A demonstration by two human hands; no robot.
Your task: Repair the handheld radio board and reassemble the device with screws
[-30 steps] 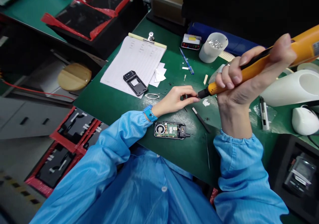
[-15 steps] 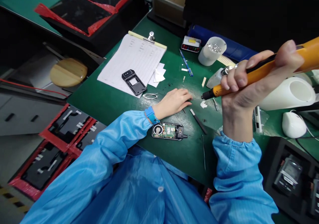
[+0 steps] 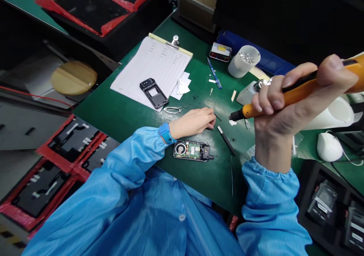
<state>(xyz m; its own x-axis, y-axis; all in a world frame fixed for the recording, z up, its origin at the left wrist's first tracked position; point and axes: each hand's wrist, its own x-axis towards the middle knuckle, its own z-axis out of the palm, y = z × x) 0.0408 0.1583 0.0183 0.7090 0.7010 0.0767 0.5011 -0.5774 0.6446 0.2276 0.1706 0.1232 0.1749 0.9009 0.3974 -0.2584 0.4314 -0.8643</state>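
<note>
R hand (image 3: 295, 96) is wrapped round the orange screwdriver (image 3: 251, 110), firm grip, thumb up on the body, fingers curled under. Its dark tip points down-left, nr a white paper scrap (image 3: 232, 123); can't tell if they touch. L hand (image 3: 195, 121) is low over the green table (image 3: 113, 115), palm down, fingers bent, tips nr a thin dark stick (image 3: 217, 117); can't tell if anything's btwn the fingers. Blue band (image 3: 166, 133) on L wrist.

Opened handset (image 3: 192, 151) lies flat on table, nr its front edge, just below L wrist, circuit board facing up, stubby end to the R. Black rod w/ pale end (image 3: 226, 140) lies diag. to the R of L hand; thin pick (image 3: 231, 176) is nr the edge, R of handset.

Further back: black cover (image 3: 154, 93) lies mostly on the paper sheets (image 3: 136, 70), wire coil (image 3: 172, 110) just beside it. Blue pen (image 3: 214, 73) is R of the sheets, nr a white cup (image 3: 237, 68) w/ small shiny bits. Mouse (image 3: 330, 146) is far R.
</note>
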